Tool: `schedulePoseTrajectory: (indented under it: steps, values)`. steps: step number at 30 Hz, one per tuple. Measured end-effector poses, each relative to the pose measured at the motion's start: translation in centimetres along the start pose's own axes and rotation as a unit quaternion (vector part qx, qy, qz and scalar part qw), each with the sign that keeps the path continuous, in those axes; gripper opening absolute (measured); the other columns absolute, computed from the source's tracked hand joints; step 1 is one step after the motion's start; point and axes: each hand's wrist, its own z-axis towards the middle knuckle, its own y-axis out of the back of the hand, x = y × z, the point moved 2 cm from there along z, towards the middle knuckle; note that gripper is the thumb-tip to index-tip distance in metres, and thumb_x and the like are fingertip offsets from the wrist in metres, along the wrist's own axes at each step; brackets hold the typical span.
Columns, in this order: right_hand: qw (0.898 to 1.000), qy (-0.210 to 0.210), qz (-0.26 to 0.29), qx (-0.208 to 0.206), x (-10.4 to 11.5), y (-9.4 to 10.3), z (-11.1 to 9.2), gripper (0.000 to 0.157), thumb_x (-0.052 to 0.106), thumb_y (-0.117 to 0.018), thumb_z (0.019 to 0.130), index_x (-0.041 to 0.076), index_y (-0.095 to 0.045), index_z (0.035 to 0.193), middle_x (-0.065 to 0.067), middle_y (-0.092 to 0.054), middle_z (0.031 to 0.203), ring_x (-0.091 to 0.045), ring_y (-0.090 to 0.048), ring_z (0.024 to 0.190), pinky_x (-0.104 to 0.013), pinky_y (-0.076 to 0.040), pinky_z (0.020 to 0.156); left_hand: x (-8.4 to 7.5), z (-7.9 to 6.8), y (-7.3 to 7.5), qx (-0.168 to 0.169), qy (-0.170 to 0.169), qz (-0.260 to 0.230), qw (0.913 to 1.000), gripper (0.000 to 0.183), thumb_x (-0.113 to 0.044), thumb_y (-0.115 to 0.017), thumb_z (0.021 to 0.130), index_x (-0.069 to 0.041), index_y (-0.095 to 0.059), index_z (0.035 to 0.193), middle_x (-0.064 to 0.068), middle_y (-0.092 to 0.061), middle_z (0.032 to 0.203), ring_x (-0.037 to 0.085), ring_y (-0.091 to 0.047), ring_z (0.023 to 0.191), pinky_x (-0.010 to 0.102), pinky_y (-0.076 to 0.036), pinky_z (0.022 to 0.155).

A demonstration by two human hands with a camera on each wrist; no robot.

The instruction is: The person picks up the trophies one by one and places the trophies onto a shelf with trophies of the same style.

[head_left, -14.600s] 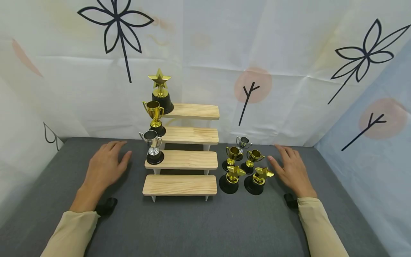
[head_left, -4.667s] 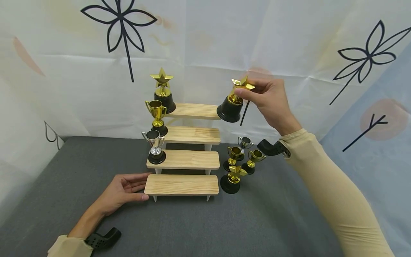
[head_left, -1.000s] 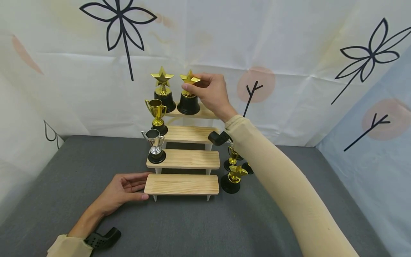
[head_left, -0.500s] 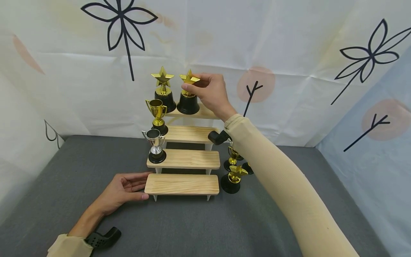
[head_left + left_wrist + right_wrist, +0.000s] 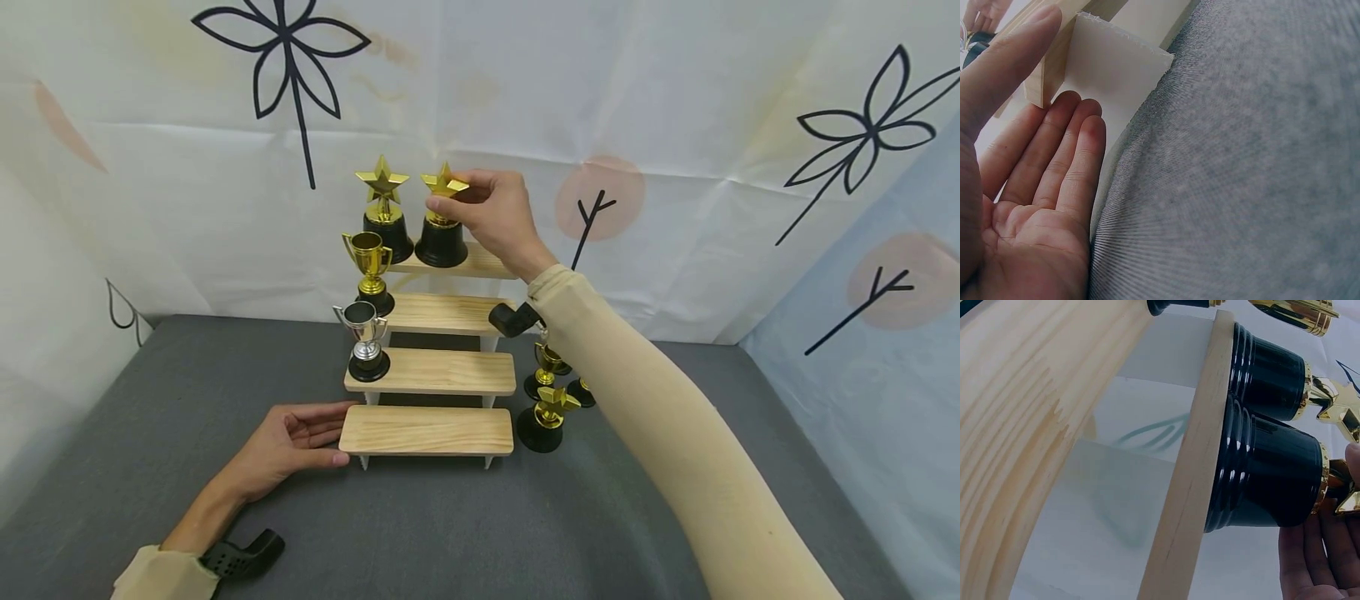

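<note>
My right hand (image 5: 501, 217) pinches a gold star trophy (image 5: 441, 244) just below its star. The trophy stands upright on the top step of a four-tier wooden stand (image 5: 426, 431), and in the right wrist view its black base (image 5: 1272, 478) sits flat against the shelf board (image 5: 1179, 506). Beside it, to the left, is a matching star trophy (image 5: 386, 233). My left hand (image 5: 281, 450) is at the left end of the lowest step, fingers extended. In the left wrist view, the fingertips of that hand (image 5: 1047, 200) reach the board's end and white support (image 5: 1110, 69).
A gold cup trophy (image 5: 371, 267) and a silver cup trophy (image 5: 364, 337) stand at the left of the middle steps. Right of the stand, a star trophy (image 5: 542, 427) and gold cups (image 5: 546, 360) are on the grey table (image 5: 420, 533), partly hidden by my right sleeve (image 5: 637, 375).
Earlier both hands rested on the table. Then my right hand lifted the star trophy and carried it left onto the top step; my left hand moved to the stand. Over the last second, nothing moved.
</note>
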Motion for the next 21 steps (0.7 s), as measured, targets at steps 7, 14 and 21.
schedulePoseTrajectory:
  steps: [7, 14, 21]
  values:
    - [1.0, -0.005, 0.003, 0.007, 0.1, 0.3, -0.1, 0.044, 0.012, -0.084, 0.086, -0.001, -0.07, 0.125, -0.013, -0.074, 0.107, -0.02, -0.071, 0.097, -0.029, -0.06, 0.088, 0.3, 0.0, 0.2, 0.003, -0.01, -0.005, 0.9999, 0.065, 0.014, -0.076, 0.082, 0.025, -0.043, 0.137, 0.023, -0.061, 0.135, 0.017, -0.065, 0.117, 0.032, -0.057, 0.097]
    - [1.0, 0.006, 0.024, 0.01, 0.1, 0.7, -0.1, 0.045, 0.011, -0.085, 0.084, 0.0, -0.07, 0.125, -0.012, -0.075, 0.107, -0.02, -0.072, 0.097, -0.03, -0.06, 0.091, 0.3, 0.0, 0.1, 0.001, -0.006, -0.002, 1.0, 0.065, 0.013, -0.076, 0.082, 0.024, -0.043, 0.137, 0.031, -0.057, 0.136, 0.016, -0.065, 0.117, 0.032, -0.056, 0.097]
    - [1.0, 0.013, 0.024, 0.01, -0.3, 1.2, -0.7, 0.04, 0.012, -0.085, 0.085, 0.003, -0.073, 0.122, -0.011, -0.076, 0.107, -0.02, -0.072, 0.099, -0.031, -0.059, 0.093, 0.3, 0.1, 0.1, 0.001, -0.003, 0.001, 1.0, 0.065, 0.013, -0.076, 0.082, 0.024, -0.044, 0.138, 0.035, -0.054, 0.136, 0.016, -0.065, 0.117, 0.032, -0.056, 0.097]
